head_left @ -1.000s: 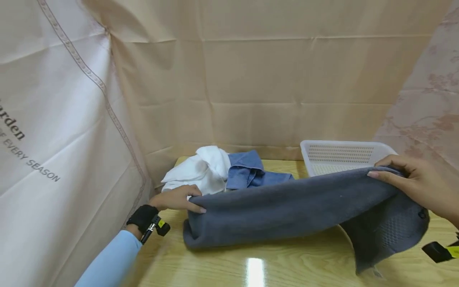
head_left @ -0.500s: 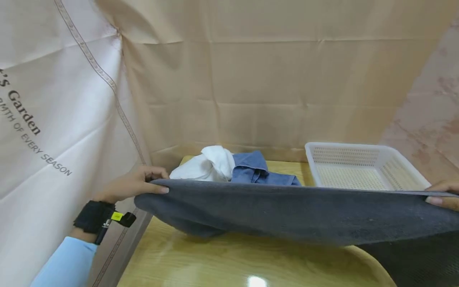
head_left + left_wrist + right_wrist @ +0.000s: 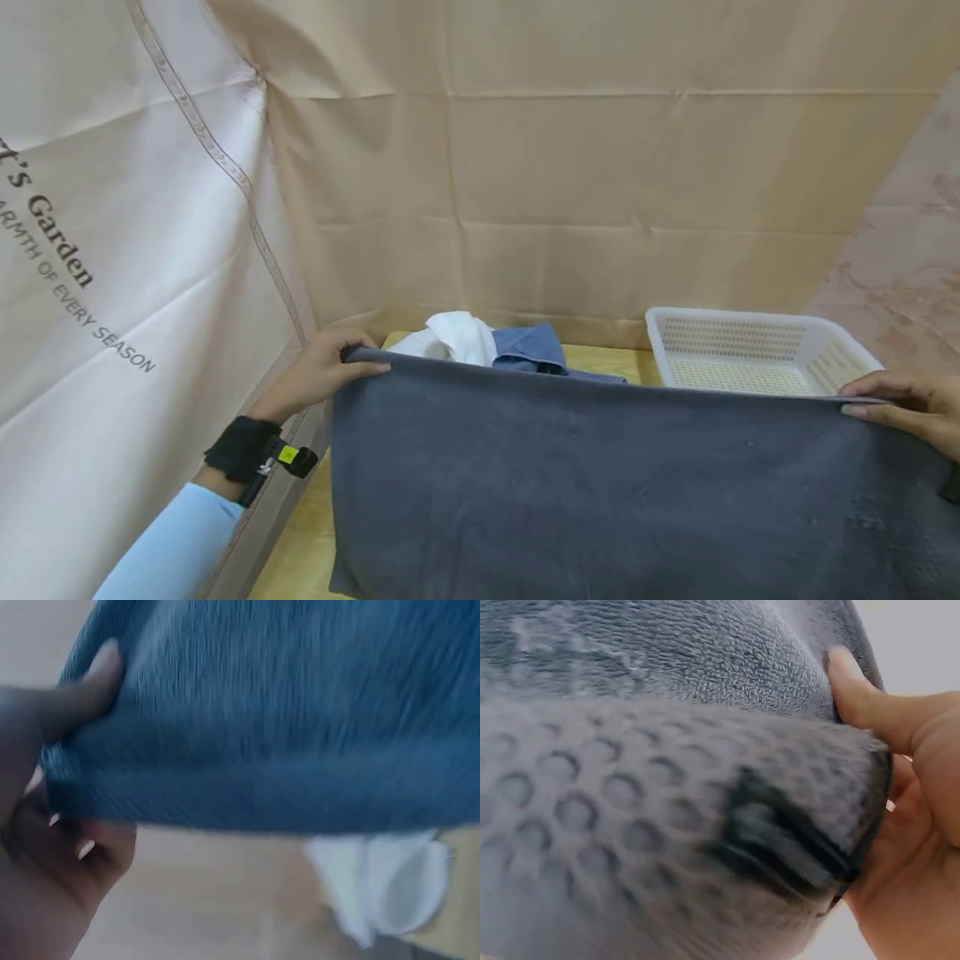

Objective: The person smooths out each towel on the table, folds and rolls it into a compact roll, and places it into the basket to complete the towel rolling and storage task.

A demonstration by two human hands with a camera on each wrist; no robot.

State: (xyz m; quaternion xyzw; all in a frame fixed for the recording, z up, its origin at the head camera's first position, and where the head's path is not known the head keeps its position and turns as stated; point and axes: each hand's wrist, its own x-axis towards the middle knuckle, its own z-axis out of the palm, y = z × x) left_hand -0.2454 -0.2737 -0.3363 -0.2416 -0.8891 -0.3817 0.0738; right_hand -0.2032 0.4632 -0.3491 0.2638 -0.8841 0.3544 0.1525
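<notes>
Long axis: I have the dark grey terry cloth running left to right, its top edge slanting slightly down toward the right hand; its broad face hangs toward my head camera.
Cloth's place: above the near part of the wooden table, in front of the white cloth, blue cloth and white plastic basket; its lower edge runs out of my view.
Surface: fuzzy pile, faint creases; my right wrist view shows a dimpled reverse and a blackish patch near the edge.
Left hand: pinches the top left corner.
Right hand's grip: thumb and fingers clamp the top edge.
</notes>
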